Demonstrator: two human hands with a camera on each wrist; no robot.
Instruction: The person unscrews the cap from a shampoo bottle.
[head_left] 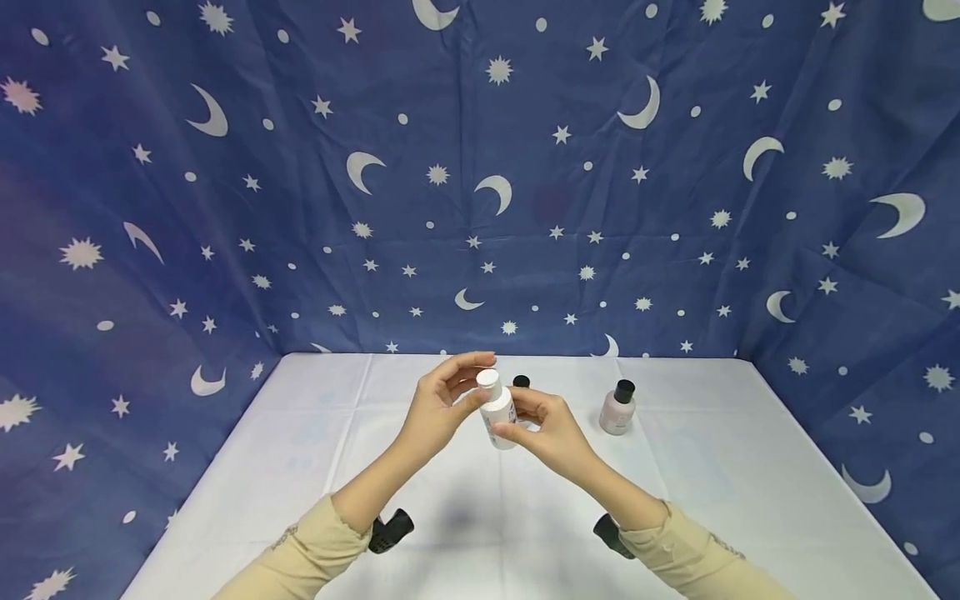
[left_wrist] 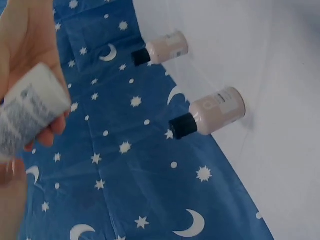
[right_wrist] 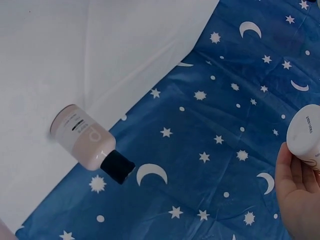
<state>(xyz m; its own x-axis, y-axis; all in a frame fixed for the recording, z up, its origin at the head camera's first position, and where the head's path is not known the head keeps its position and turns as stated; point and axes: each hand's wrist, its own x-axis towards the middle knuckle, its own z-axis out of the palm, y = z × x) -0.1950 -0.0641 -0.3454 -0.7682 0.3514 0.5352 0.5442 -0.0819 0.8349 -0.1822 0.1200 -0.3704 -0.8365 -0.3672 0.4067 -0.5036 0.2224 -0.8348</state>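
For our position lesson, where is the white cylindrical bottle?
In the head view, the white bottle is held below centre, between left hand and right hand, left of the rightmost black-capped pink bottle.

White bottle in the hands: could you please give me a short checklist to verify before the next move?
1) White bottle held by the right hand: ok.
2) White cap on the bottle: ok.
3) Cap tightness: cannot tell.
4) Left hand firmly gripping the cap: cannot tell; it is at the cap end.
5) Label readable: not ok, too blurred.
6) Two pink bottles upright on the table: ok.
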